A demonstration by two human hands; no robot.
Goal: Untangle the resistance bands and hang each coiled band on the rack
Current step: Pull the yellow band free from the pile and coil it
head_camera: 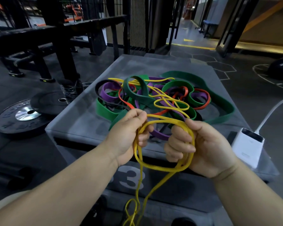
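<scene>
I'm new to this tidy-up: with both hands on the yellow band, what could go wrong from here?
The yellow band runs into the pile, so pulling may drag it off the box. Its hanging end loops on itself and might knot. The right hand could knock the power bank.

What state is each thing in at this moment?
Left hand: grips the yellow band.
Right hand: grips the yellow band.
Yellow band: looped between both hands, tail hanging down.
Other bands: tangled in a pile on the box.
Power bank: lying on the box, cable attached.
Weight plate: flat on the floor.
</scene>
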